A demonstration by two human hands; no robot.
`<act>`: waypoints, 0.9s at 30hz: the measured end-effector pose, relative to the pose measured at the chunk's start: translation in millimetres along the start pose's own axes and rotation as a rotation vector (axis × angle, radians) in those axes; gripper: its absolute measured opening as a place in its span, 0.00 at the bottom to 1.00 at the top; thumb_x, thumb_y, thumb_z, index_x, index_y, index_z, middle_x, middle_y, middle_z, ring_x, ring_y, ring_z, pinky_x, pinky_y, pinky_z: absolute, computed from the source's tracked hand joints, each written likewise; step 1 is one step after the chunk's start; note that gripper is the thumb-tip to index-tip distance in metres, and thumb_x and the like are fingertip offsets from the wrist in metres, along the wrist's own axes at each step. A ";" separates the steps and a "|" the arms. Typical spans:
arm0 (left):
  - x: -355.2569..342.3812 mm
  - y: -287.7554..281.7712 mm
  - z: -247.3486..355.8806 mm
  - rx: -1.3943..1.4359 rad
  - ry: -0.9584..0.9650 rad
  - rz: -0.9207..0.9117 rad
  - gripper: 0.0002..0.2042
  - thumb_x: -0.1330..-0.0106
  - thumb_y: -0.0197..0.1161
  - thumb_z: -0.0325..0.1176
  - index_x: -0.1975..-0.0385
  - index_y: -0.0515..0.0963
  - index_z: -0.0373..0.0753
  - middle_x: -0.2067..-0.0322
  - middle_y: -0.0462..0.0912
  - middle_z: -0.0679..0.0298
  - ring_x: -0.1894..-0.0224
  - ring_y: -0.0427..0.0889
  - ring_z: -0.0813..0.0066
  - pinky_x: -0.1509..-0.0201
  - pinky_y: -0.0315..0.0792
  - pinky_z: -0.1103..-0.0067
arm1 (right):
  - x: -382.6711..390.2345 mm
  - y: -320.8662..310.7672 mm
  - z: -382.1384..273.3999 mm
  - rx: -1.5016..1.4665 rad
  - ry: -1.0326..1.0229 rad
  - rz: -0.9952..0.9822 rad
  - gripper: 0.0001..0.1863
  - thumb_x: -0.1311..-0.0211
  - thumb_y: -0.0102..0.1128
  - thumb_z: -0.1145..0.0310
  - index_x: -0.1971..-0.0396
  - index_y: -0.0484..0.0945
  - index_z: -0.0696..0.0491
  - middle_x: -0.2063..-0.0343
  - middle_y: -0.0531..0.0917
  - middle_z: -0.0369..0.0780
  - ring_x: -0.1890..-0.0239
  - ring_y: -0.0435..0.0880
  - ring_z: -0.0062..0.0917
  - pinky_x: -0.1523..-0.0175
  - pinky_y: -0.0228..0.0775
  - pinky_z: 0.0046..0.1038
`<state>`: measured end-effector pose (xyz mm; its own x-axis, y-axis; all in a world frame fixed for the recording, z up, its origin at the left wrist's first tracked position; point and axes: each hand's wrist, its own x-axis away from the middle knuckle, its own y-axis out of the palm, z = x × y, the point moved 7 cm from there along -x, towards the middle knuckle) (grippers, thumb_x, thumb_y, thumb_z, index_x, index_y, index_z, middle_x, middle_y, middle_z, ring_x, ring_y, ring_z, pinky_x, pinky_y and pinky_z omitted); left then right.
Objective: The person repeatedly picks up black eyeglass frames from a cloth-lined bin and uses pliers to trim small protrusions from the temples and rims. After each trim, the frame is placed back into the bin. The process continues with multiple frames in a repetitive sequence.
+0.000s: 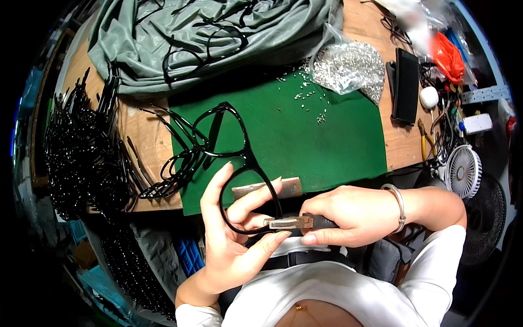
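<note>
My left hand (231,253) grips a black eyeglass frame (249,158) by its lower rim, with fingers around and through the lens opening. The frame has no lenses or temples visible and stands over the near edge of the green mat (305,147). My right hand (354,215) is closed around the dark handles of a pair of pliers (291,222). Their metal jaws meet the end of the frame beside my left thumb; whether they clamp it, I cannot tell. Just behind the rim lies a brownish textured block (292,187).
Several black frames (185,163) overlap left of the mat, beside a heap of glossy black temples (81,152). Frames lie on a grey-green cloth (147,49). A clear bag (348,65) holds small silver parts, some spilled. Rightward are a phone (406,84), yellow-handled pliers (425,141) and a fan (463,171).
</note>
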<state>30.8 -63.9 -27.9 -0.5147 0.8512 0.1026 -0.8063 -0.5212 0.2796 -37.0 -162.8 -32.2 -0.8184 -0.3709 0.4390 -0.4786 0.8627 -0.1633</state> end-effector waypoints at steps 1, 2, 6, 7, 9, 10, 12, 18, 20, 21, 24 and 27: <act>0.1 0.0 -2.6 0.009 -0.020 0.009 0.41 0.49 0.54 0.13 0.42 0.32 0.39 0.48 0.63 0.44 0.60 0.77 0.70 0.56 0.71 0.80 | -0.9 -0.5 1.0 0.067 0.014 0.008 0.19 0.44 0.50 0.58 0.74 0.70 0.63 0.84 0.75 0.50 0.78 0.76 0.43 0.71 0.68 0.35; 0.3 0.1 -5.0 0.017 -0.040 0.018 0.41 0.49 0.55 0.13 0.42 0.32 0.39 0.48 0.63 0.44 0.59 0.77 0.69 0.55 0.71 0.80 | -1.7 0.2 2.7 0.135 0.029 0.016 0.19 0.44 0.50 0.58 0.75 0.70 0.63 0.85 0.75 0.50 0.79 0.76 0.44 0.71 0.68 0.36; 0.2 2.0 -12.2 0.026 -0.066 0.062 0.42 0.49 0.55 0.13 0.42 0.32 0.40 0.48 0.62 0.44 0.58 0.77 0.67 0.55 0.72 0.79 | -2.1 -0.8 8.6 0.315 0.031 0.157 0.19 0.45 0.51 0.59 0.79 0.71 0.62 0.87 0.74 0.49 0.80 0.76 0.43 0.73 0.70 0.36; -0.9 2.3 -12.8 0.036 -0.072 0.061 0.42 0.50 0.54 0.12 0.42 0.33 0.40 0.48 0.62 0.44 0.57 0.76 0.66 0.55 0.72 0.79 | -1.9 -2.2 8.6 0.319 0.039 0.160 0.20 0.46 0.53 0.57 0.80 0.71 0.63 0.87 0.74 0.50 0.80 0.76 0.44 0.73 0.69 0.36; -3.8 2.9 -8.7 0.015 -0.101 0.090 0.41 0.50 0.54 0.12 0.42 0.33 0.40 0.48 0.62 0.45 0.58 0.76 0.68 0.56 0.72 0.80 | -2.6 -4.3 11.8 0.194 0.020 0.097 0.21 0.47 0.53 0.56 0.78 0.72 0.63 0.86 0.75 0.50 0.80 0.76 0.43 0.72 0.68 0.35; -4.9 1.8 -6.7 0.004 -0.111 0.111 0.41 0.50 0.54 0.12 0.42 0.34 0.40 0.48 0.62 0.45 0.58 0.77 0.68 0.57 0.73 0.81 | -3.4 -6.8 12.4 0.136 0.007 0.060 0.22 0.47 0.53 0.55 0.77 0.72 0.63 0.86 0.75 0.50 0.79 0.76 0.43 0.72 0.68 0.35; -4.8 -1.3 -8.6 0.015 -0.117 0.101 0.41 0.51 0.54 0.12 0.42 0.34 0.40 0.48 0.62 0.45 0.60 0.77 0.71 0.58 0.73 0.82 | -1.3 -13.1 15.2 0.066 0.093 -0.042 0.19 0.47 0.54 0.55 0.68 0.73 0.59 0.73 0.76 0.47 0.69 0.77 0.35 0.64 0.68 0.30; 4.9 -16.2 -11.1 0.007 -0.085 0.109 0.43 0.54 0.58 0.12 0.43 0.37 0.41 0.54 0.67 0.48 0.70 0.74 0.81 0.65 0.70 0.87 | -14.8 -23.6 42.4 0.410 -0.120 0.298 0.21 0.51 0.58 0.64 0.60 0.69 0.60 0.58 0.71 0.43 0.64 0.76 0.36 0.59 0.69 0.30; 27.2 -19.8 -1.8 0.177 0.063 0.047 0.42 0.55 0.60 0.14 0.44 0.38 0.44 0.56 0.67 0.44 0.73 0.74 0.77 0.67 0.70 0.83 | -22.6 -19.9 38.4 0.589 -0.231 0.350 0.19 0.51 0.56 0.65 0.61 0.68 0.60 0.56 0.69 0.44 0.70 0.77 0.36 0.64 0.69 0.31; 35.8 -20.2 -0.4 0.369 0.093 0.093 0.41 0.54 0.59 0.14 0.45 0.39 0.45 0.58 0.68 0.43 0.74 0.74 0.75 0.69 0.71 0.82 | -30.8 -19.4 35.9 0.645 -0.223 0.356 0.19 0.52 0.57 0.65 0.61 0.68 0.60 0.56 0.69 0.43 0.70 0.77 0.35 0.64 0.69 0.31; 41.7 -23.6 0.3 0.433 0.198 0.176 0.37 0.51 0.56 0.16 0.46 0.40 0.44 0.61 0.69 0.41 0.76 0.76 0.70 0.72 0.73 0.78 | -63.3 -13.5 22.9 0.887 -0.202 0.384 0.22 0.54 0.56 0.66 0.57 0.69 0.58 0.52 0.68 0.41 0.71 0.76 0.29 0.66 0.67 0.28; 38.1 -23.8 -6.1 0.246 0.146 0.219 0.37 0.53 0.54 0.13 0.46 0.40 0.40 0.61 0.70 0.43 0.73 0.78 0.67 0.69 0.75 0.77 | -84.6 -4.7 25.3 1.194 -0.093 0.416 0.22 0.56 0.55 0.67 0.57 0.69 0.57 0.52 0.69 0.38 0.74 0.73 0.23 0.69 0.63 0.25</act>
<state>28.5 -19.4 -36.4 -0.7180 0.6939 0.0535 -0.5869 -0.6450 0.4894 26.4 -144.2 -90.9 -0.9714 -0.2116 0.1077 -0.1293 0.0912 -0.9874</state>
